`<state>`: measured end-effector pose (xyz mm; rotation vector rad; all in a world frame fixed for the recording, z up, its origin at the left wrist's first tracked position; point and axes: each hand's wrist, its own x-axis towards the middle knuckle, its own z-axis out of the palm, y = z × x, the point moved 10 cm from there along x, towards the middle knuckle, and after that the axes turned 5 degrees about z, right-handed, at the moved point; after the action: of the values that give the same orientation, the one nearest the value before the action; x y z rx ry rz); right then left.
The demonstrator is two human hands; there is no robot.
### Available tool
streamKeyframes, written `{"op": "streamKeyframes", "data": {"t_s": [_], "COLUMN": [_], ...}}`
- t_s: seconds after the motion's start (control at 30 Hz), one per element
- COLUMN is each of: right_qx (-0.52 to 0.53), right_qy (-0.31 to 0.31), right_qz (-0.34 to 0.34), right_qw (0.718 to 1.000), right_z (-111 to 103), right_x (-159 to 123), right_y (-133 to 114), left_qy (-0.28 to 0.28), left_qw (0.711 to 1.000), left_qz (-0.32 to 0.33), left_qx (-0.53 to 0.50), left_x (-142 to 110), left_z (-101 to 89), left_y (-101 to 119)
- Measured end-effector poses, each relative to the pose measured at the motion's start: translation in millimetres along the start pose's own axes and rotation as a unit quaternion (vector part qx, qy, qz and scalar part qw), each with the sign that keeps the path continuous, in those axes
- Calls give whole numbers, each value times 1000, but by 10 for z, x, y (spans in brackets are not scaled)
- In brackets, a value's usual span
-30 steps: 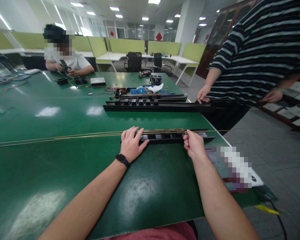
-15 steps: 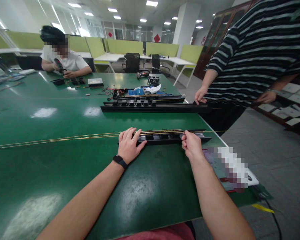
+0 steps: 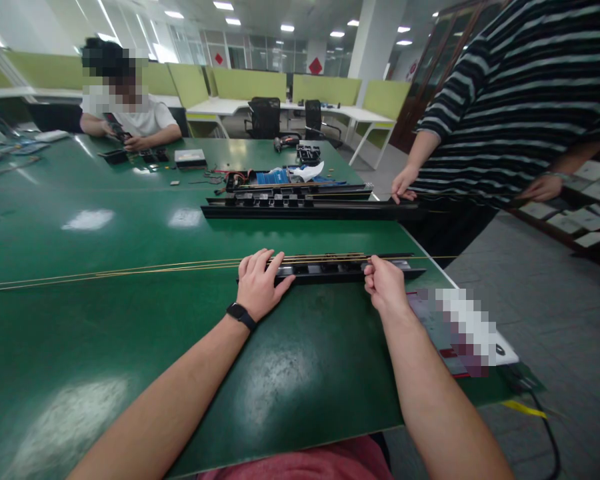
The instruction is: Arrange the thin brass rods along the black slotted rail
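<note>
A short black channel-shaped rail (image 3: 325, 277) lies crosswise on the green table in front of me, with dark blocks inside it. Several long, thin gold-coloured rods (image 3: 180, 268) run along its top and stretch far to the left. My left hand (image 3: 259, 281) rests over the rail's left end and the rods, fingers outstretched and thumb apart along the near side. Near the rail's right end, my right hand (image 3: 384, 281) is closed in a pinch on a thin gold rod. The exact contact at its fingertips is hidden. One rod extends rightward beyond this hand.
A longer black rail (image 3: 300, 212) lies farther back, where a co-worker's hand (image 3: 405, 185) touches its right part. Behind it are a blue bundle (image 3: 274, 177) and a power drill (image 3: 286, 143). Another person (image 3: 130, 120) sits across the table. A partly blurred flat item (image 3: 430, 320) lies at right.
The camera view shifts slightly. Both my hands keep their places on the rail and rods, with no clear movement of either.
</note>
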<state>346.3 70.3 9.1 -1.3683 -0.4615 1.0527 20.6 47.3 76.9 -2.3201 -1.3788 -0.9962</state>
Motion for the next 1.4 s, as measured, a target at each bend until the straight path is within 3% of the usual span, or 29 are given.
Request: {"op": "streamKeyframes", "data": {"t_s": [0.63,0.93,1.17,1.4], "right_qx": [2,-5,4,-8], "right_qy": [7,-31,1,-33], "right_qz": [-2,-12,-4,-4], "right_qw": [1000,999,1000,999], "right_z": [2,87,8,87], "right_x": [-42,-51,-35,-45], "right_y": [-29,-4,-19,11], "left_qy": [-2,-1,-3,-5], "left_qw": [1000,1000,1000,1000], "left_qz": [-3,-1,-1,-5], "left_qx": [-4,1,1,-8], "left_x": [-11,-10,-9,-8], "left_z": [5,8,9,6], "left_y": [-6,0,2,5]}}
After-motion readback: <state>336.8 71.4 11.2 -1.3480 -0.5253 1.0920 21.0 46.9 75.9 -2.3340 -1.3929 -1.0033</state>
